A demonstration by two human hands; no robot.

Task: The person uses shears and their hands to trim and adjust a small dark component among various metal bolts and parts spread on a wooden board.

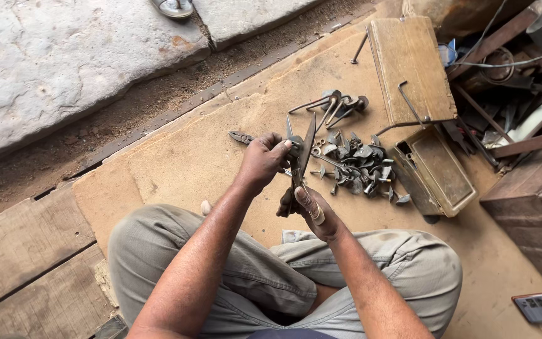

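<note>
Plywood sheet (177, 157) over wooden planks (26, 251), beside stone slabs (64, 56)

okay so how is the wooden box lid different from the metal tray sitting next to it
The wooden box lid is pale brown, flat and larger; the metal tray is dark, greenish and smaller. The lid lies with a bent metal rod across it, while the tray is open and looks hollow, with raised walls. Both are rectangular and rest on the board floor, right of the scattered metal parts.

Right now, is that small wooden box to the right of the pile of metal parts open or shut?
Open. The wooden box shows its hollow inside, and its lid lies flipped back flat beyond it.
</note>
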